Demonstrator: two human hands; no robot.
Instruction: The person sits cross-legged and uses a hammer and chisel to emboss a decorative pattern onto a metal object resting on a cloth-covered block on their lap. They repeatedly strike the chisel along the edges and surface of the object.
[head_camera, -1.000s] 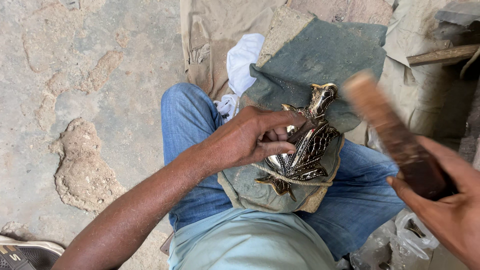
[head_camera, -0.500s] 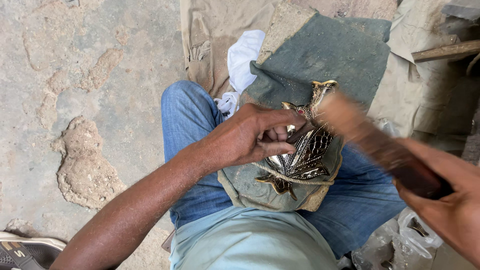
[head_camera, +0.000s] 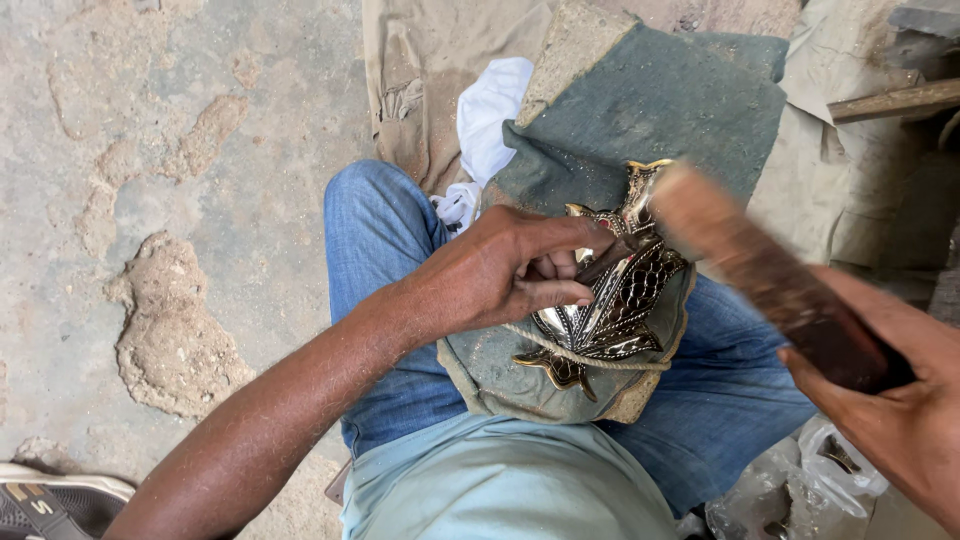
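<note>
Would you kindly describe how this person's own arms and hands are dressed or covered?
Both are bare. The left hand and its forearm show no glove, sleeve, watch or ring. The right hand is gloveless too, with no sleeve showing up to the frame edge.

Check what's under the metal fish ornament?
The metal fish ornament lies on a green cloth pad over the jeans-clad lap; a cord crosses it. The pad's filling is hidden.

On my lap, a shiny brass fish-shaped casting with scale pattern lies flat on a green cloth pad; I see a thin dark punch tilted against it beneath a blurred wooden mallet.
</note>
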